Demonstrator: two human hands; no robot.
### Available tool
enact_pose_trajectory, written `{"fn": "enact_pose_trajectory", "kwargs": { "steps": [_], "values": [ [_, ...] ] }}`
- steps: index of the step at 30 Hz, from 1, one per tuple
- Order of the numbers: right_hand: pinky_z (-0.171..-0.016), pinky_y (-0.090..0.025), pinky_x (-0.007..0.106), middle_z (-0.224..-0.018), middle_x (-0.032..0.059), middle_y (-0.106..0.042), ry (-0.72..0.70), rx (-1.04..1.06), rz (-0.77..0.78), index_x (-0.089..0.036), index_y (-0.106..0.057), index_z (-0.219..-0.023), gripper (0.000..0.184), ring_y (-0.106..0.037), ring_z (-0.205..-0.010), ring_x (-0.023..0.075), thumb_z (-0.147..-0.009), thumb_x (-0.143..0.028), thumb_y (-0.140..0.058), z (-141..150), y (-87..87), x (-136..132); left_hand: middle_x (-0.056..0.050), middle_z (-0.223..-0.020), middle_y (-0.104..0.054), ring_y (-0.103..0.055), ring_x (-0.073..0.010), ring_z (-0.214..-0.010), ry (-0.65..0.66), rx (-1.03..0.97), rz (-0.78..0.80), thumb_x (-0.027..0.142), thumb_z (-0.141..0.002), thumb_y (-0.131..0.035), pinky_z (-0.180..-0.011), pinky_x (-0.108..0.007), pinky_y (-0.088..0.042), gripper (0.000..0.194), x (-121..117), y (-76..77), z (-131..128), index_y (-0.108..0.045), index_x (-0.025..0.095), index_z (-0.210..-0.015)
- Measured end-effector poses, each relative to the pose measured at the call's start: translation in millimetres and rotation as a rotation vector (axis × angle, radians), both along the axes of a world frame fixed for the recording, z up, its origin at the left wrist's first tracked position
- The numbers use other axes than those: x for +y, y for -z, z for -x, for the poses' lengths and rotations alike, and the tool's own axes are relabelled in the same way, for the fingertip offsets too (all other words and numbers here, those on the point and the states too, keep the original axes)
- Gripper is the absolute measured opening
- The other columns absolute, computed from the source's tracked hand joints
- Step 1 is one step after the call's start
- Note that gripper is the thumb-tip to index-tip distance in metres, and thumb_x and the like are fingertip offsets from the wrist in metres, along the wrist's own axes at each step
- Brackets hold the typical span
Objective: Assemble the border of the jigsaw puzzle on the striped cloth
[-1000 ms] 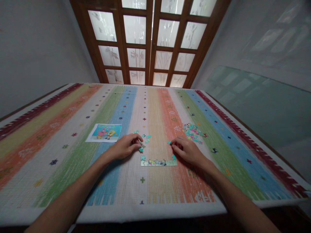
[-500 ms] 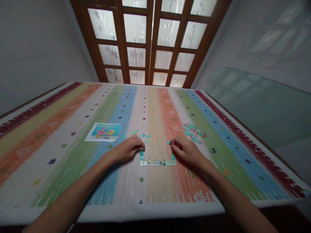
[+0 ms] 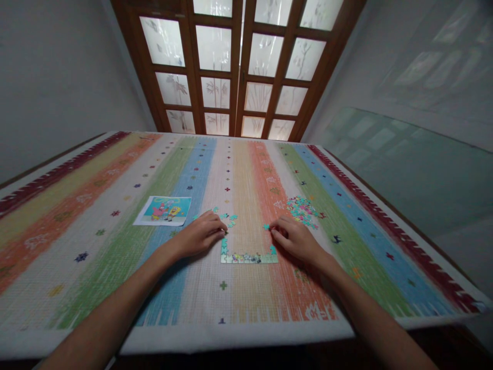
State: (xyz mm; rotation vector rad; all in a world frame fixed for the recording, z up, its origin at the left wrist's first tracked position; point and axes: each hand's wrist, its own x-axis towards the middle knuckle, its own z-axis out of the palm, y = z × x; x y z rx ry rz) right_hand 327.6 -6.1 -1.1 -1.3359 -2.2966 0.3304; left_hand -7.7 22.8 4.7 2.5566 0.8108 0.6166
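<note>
A partly joined jigsaw puzzle border [image 3: 250,258] lies flat in front of me, with a bottom row and short sides at left and right. My left hand [image 3: 204,232] is just above the left side's top end, its thumb and fingers curled close together; anything between them is hidden. The upper teal piece [image 3: 224,242] of that side shows below the fingertips. My right hand [image 3: 295,236] pinches a small teal puzzle piece [image 3: 266,226] above the border's right side. Several loose teal pieces [image 3: 231,220] lie beyond my left fingertips.
A pile of mixed puzzle pieces [image 3: 302,209] lies beyond my right hand. A printed cartoon picture [image 3: 164,210] lies to the left of my left hand. Both rest on a striped tablecloth [image 3: 246,180] covering the table. Wooden glazed doors [image 3: 238,77] stand behind.
My left hand brought a teal piece down to the top of the border's left side, where it now lies. The fingers then rose slightly away. My right hand stays almost still with its piece.
</note>
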Motion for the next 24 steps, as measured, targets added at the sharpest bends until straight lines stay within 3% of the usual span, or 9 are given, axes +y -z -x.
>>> {"fn": "enact_pose_trajectory", "kwargs": {
  "steps": [7,24],
  "values": [
    [-0.077,-0.045,0.035,-0.092,0.0087,-0.07,0.015,-0.02,0.014,-0.021,-0.068,-0.094,0.015,-0.064,-0.085,0.0235,-0.094,-0.018,-0.053,-0.2,1.4,-0.2,-0.006,-0.091,-0.065,-0.057,-0.0221,-0.092,-0.03,0.022,-0.015,0.034,-0.104,-0.055,-0.083,-0.036,-0.047,0.024,-7.0,-1.4,3.9,-0.07,0.019,-0.093],
    [-0.074,-0.045,0.034,-0.089,0.0078,-0.069,0.071,-0.05,-0.007,-0.02,-0.07,-0.093,0.017,-0.063,-0.08,0.0222,-0.094,-0.021,-0.052,1.1,5.5,0.0,-0.004,-0.088,-0.062,-0.055,-0.0211,-0.088,-0.059,0.084,-0.033,0.035,-0.104,-0.055,-0.08,-0.035,-0.046,0.024,-14.5,-1.3,-2.0,-0.066,0.019,-0.09]
  ]
}}
